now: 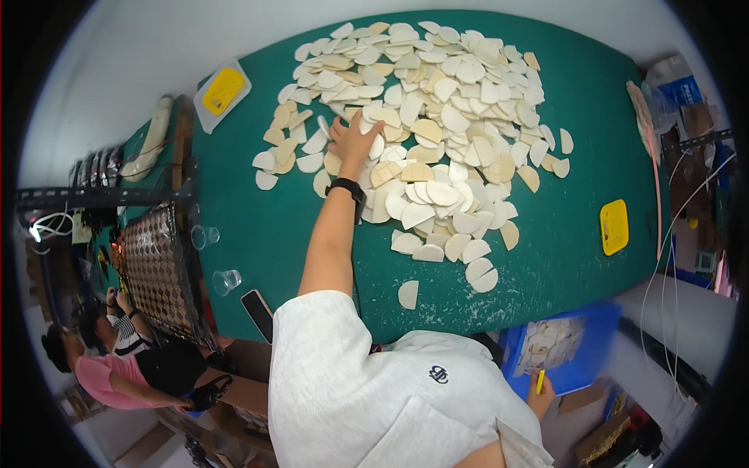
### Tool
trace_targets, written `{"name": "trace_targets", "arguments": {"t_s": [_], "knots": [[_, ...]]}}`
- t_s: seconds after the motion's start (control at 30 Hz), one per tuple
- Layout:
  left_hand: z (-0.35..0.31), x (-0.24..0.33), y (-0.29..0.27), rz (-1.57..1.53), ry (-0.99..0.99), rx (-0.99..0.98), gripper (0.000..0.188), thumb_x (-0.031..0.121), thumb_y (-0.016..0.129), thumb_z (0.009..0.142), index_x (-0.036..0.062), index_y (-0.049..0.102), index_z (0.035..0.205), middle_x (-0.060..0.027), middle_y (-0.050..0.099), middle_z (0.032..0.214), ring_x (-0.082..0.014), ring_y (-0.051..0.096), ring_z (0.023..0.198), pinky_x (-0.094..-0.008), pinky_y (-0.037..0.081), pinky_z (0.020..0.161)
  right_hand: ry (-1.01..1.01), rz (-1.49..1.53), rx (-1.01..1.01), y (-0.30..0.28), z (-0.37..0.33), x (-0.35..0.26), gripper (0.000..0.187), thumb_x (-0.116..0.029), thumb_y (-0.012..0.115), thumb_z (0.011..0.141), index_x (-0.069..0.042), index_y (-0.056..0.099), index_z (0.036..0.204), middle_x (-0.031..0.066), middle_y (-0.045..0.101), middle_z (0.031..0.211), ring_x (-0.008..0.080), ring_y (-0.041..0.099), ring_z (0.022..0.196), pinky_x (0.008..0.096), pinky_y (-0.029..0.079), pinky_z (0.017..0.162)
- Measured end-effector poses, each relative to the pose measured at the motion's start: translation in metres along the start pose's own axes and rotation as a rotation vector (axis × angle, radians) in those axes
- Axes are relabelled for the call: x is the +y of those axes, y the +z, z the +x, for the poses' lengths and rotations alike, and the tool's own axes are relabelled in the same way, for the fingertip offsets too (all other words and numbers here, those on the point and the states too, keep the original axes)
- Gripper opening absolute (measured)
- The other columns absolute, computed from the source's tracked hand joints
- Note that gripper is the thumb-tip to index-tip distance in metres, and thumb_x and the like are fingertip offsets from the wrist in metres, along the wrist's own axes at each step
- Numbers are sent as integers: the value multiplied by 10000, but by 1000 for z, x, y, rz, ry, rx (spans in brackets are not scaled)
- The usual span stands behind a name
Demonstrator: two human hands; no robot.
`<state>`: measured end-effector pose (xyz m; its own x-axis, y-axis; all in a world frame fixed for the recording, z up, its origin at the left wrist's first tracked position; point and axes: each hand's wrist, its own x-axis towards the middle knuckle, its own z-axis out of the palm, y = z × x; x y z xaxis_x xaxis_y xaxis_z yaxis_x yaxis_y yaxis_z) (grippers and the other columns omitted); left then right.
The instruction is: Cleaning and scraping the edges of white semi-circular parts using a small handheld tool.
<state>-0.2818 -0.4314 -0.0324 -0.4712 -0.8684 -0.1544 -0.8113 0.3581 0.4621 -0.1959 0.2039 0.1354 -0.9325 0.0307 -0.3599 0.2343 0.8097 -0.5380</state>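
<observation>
Hands of one person, set well apart: the left hand (355, 142), left of upper centre in the frame, lies with fingers spread on the near-left part of a heap; whether a piece sits pinched beneath it cannot be told. The right hand (540, 399), at lower right, is closed around a slim yellow object (541, 381).

Beneath and around the left hand, half-round pieces (470, 72), white to pale tan, overlap from upper centre down to the middle of the frame. A single piece (407, 294) lies apart, below the heap. Judged by eye, each piece is light and fairly stiff; the material cannot be told. White flecks (499, 306) below the heap suggest a dry, powdery surface that may slide, with edges prone to crumbling. The soundest hold is probably a gentle pinch across the flat faces, near the straight edge; where pieces overlap, a raised curved rim offers the easier start.

Farther out, the green worktop (577, 195) carries a yellow rectangular item (615, 227) at right, a white tray (204, 115) at upper left, and a clear cup (227, 282) and phone (257, 315) at lower left. A blue bin (602, 347) of pale pieces stands at lower right.
</observation>
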Motion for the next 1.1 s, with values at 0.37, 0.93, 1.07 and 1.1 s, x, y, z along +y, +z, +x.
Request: {"name": "trace_targets", "arguments": {"t_s": [0.37,0.93,1.07,1.1], "knots": [[-116,55,57,-198,308,-53,464,480,701,695,244,669,1093,-157,302,1401,-348,307,1244,-577,281,947,-34,-39,0,-2,-2,-8,196,-142,622,888,32,654,972,79,652,836,127,563,778,266,450,717],[-73,-68,9,-49,226,278,650,531,616,791,195,493,1333,-254,255,1460,-418,204,1348,-629,167,1031,-126,-1,5,-3,-6,7,201,-158,631,890,24,660,970,36,595,752,85,474,691,245,404,620],[-126,-35,40,-6,366,181,625,520,620,789,168,530,1297,-192,258,1476,-388,206,1357,-639,92,1046,-29,5,0,1,-7,5,191,-151,636,884,14,664,975,46,613,762,86,500,711,242,419,645],[-142,-21,45,-65,400,142,610,518,615,793,157,545,1280,-192,253,1477,-388,204,1358,-639,86,1048,-21,9,6,3,-8,9,191,-151,636,884,14,664,975,46,613,762,86,500,711,242,419,645]]}}
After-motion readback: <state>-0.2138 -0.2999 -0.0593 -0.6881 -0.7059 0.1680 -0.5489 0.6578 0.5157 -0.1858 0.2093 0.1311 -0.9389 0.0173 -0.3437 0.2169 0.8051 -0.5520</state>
